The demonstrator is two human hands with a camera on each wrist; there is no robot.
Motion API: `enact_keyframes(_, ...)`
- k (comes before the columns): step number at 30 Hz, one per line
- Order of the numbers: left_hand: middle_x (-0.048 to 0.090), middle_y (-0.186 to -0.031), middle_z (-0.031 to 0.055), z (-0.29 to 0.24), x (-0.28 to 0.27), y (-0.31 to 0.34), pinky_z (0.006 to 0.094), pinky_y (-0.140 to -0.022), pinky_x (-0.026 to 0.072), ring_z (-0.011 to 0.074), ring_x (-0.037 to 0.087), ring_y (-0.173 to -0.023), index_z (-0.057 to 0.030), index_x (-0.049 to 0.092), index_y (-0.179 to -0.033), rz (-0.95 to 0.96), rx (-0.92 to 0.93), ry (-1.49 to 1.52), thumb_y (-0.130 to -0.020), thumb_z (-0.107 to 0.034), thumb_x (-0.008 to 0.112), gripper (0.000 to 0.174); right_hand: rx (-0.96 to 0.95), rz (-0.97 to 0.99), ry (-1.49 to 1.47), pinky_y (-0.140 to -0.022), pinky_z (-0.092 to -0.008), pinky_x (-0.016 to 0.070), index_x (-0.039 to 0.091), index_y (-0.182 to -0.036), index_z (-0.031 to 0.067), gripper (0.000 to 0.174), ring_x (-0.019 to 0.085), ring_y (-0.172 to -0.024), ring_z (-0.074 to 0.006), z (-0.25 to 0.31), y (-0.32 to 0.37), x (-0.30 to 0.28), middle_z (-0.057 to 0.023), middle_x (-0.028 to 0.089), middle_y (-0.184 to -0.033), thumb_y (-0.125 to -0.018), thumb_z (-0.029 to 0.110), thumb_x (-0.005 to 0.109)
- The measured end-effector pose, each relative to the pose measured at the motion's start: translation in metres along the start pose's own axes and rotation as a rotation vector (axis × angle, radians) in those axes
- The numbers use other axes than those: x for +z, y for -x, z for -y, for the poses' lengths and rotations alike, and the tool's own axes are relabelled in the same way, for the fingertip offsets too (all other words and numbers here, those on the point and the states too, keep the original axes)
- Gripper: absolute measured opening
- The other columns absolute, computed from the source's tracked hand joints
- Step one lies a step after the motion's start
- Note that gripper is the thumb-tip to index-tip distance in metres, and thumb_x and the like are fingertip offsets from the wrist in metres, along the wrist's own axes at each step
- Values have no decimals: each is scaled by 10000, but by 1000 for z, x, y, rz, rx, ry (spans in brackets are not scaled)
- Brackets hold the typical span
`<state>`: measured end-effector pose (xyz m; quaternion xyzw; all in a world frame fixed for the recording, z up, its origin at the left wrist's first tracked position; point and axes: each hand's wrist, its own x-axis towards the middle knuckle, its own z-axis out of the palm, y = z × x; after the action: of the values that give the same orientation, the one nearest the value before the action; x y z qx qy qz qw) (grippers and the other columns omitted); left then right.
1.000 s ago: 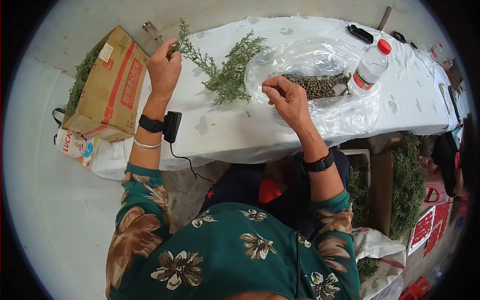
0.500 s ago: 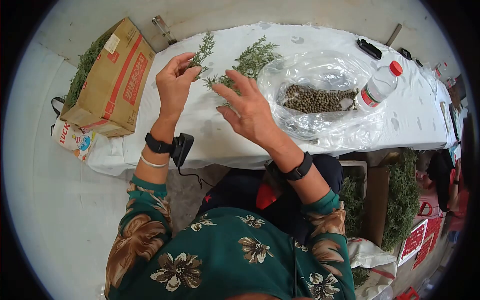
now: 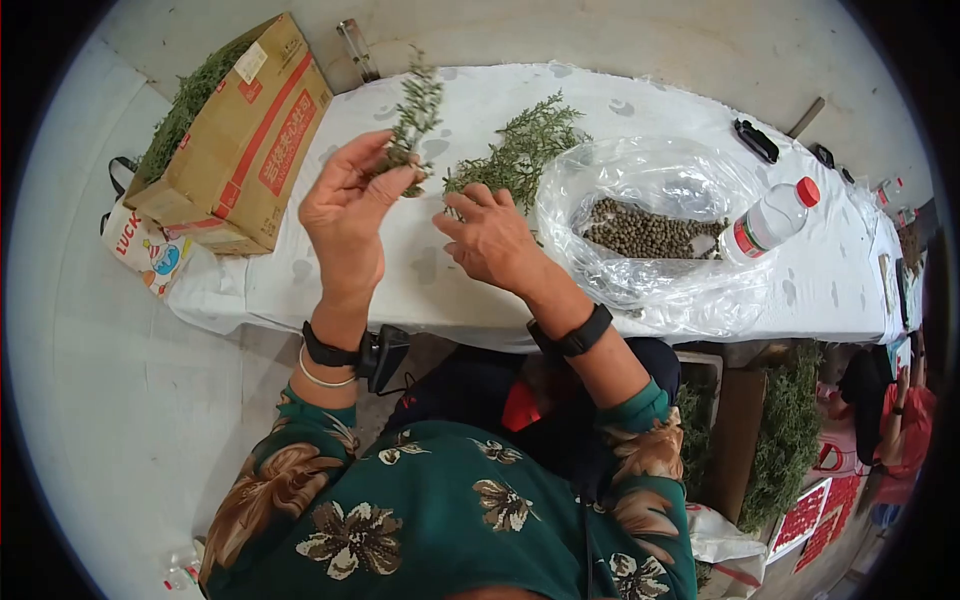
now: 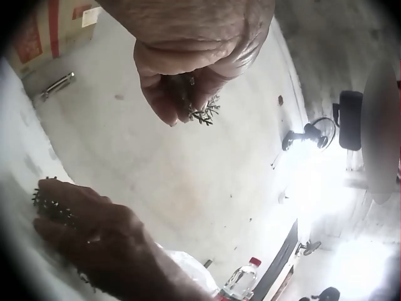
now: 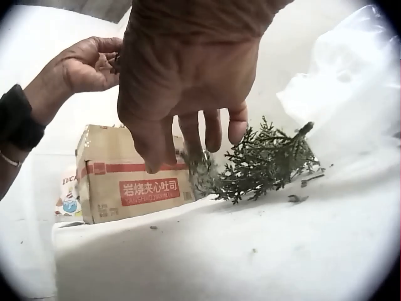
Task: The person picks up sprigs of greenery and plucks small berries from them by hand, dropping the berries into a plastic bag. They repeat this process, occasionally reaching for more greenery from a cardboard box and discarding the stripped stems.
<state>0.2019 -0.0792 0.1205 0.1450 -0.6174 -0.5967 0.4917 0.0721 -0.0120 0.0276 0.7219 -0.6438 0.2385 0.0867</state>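
Note:
In the head view my left hand point(image 3: 345, 220) pinches a small green conifer sprig point(image 3: 417, 105) between thumb and fingers, raised above the table. The sprig's tip also pokes out below that hand's fingers in the left wrist view. My right hand point(image 3: 497, 245) is over the near left end of a larger conifer branch point(image 3: 530, 145) lying on the white-covered table point(image 3: 440, 290). In the right wrist view its fingers hang loosely down, apart from one another, close to the branch's foliage point(image 5: 263, 163), with nothing held between them.
Right of the branch, a clear plastic bag point(image 3: 690, 160) contains small brown-green round pellets or seeds point(image 3: 640, 230). A red-capped bottle point(image 3: 765, 225) leans by it. A cardboard box point(image 3: 235, 150) with greenery stands at left. More greenery point(image 3: 785, 440) sits below the table at right.
My right hand has moved left from beside the plastic bag to the branch. The left hand still holds a sprig, now nearer the right hand. The head view has shifted.

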Motion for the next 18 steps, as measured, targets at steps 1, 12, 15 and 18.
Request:
enact_keyframes(1,623,-903,121,0,1,2,283,-701,519,160,612,-792,45,539,-1086,15,33,-28,-783,57,586,307,-13,18,6,-769,-388,377,589,-982,69,304,445,-1054,-254,-1,2,-2,-83,533,-1102,-707,189,635)
enact_keyframes(12,569,-997,139,-101,-28,19,358,-708,454,206,569,-724,17,477,-1173,114,201,870,-817,-82,580,383,46,46,22,-776,-393,386,593,-948,53,282,481,-1023,-243,-11,35,3,-83,561,-1059,-698,173,649)
enact_keyframes(15,588,-964,147,-75,5,29,335,-685,468,198,581,-724,25,471,-1180,140,43,522,-809,-68,585,400,-20,-329,-250,-766,-363,427,601,-988,28,259,546,-969,-218,-12,35,-28,-71,590,-1045,-764,154,631)
enact_keyframes(18,625,-910,129,-26,41,48,258,-651,504,160,605,-757,35,520,-1131,222,-108,142,-784,28,603,357,224,-366,-793,-740,-326,449,598,-1024,9,251,578,-920,-185,-20,48,-66,-65,603,-1039,-820,155,597)
